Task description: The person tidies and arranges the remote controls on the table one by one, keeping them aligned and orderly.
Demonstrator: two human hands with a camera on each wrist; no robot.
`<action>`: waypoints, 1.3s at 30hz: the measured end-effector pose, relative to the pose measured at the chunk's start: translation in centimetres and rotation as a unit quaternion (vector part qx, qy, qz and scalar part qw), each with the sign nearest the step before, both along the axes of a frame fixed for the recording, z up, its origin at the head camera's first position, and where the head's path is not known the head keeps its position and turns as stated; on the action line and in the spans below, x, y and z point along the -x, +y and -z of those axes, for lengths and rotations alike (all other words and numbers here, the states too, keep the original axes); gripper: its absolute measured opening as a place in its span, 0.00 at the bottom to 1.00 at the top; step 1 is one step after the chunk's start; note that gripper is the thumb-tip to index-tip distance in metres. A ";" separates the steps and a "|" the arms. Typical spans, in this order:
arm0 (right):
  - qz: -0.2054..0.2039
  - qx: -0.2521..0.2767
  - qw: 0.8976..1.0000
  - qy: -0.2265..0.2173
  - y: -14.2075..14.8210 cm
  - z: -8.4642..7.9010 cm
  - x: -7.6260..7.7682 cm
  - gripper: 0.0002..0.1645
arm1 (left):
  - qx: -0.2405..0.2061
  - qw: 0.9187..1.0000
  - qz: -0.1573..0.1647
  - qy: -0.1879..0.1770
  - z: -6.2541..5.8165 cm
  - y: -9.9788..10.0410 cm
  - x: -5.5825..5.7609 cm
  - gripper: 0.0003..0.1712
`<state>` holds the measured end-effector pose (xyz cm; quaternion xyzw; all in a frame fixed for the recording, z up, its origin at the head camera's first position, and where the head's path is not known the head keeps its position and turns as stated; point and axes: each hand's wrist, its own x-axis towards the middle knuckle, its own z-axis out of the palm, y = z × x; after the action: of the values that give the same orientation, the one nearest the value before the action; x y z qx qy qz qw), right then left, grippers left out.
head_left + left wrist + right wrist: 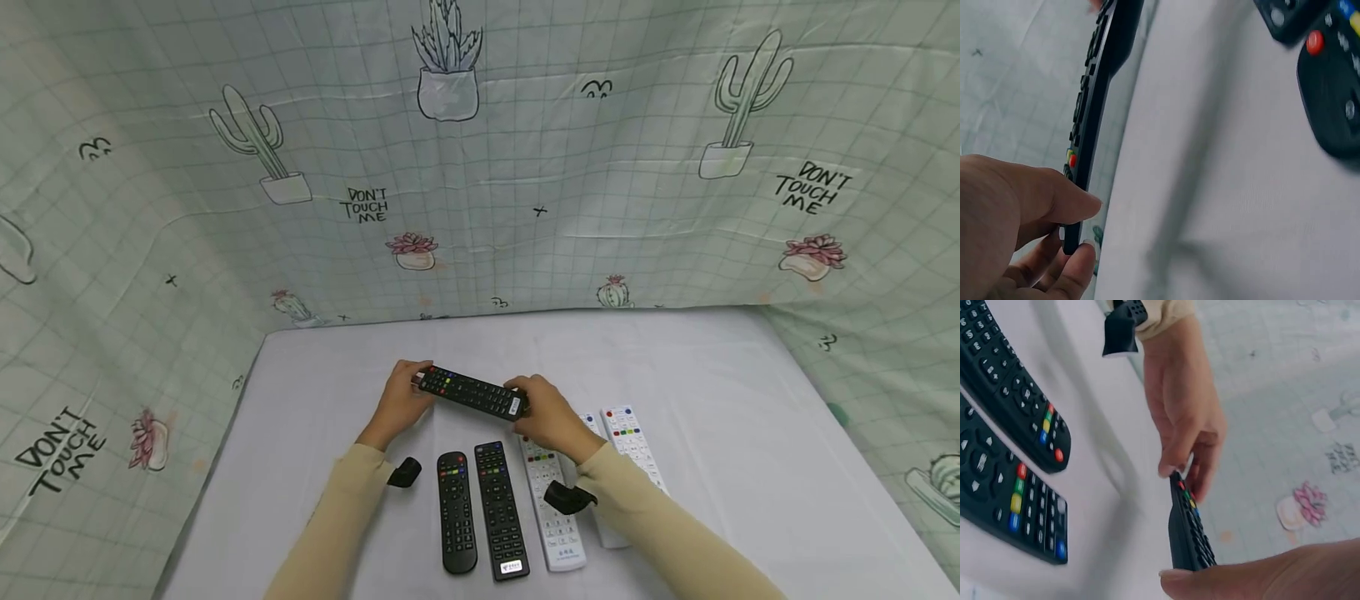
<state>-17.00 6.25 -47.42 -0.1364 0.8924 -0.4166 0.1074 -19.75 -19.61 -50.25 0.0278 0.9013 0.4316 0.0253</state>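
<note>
A black remote control [472, 392] with coloured buttons is held up over the white table, buttons facing the head camera. My left hand [403, 402] pinches its left end between thumb and fingers; the left wrist view shows that remote edge-on, the thumb [1066, 197] across its tip. At the other end, marked by a white label, my right hand [551, 414] grips it. Nearer to me lie two more black remotes, one with rounded ends [457, 512] and one straight and longer [501, 510]. The right wrist view shows both hands on the held remote [1188, 531].
White remotes lie to the right, one beside the black pair [553, 508] and another farther right [632, 439], partly covered by my right arm. The white tabletop [322, 375] ends at a patterned cloth [495, 167] that rises behind and on both sides.
</note>
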 end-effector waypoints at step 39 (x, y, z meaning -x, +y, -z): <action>0.079 0.036 0.995 0.053 14.7 -0.5 -8.7 0.39 | -0.042 0.980 0.192 -0.004 -2.0 13.5 -1.2 0.33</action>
<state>-8.27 20.96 -46.90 -0.0916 0.8890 -0.4481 0.0214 -18.58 -6.06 -48.26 0.1998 0.8599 0.4565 0.1103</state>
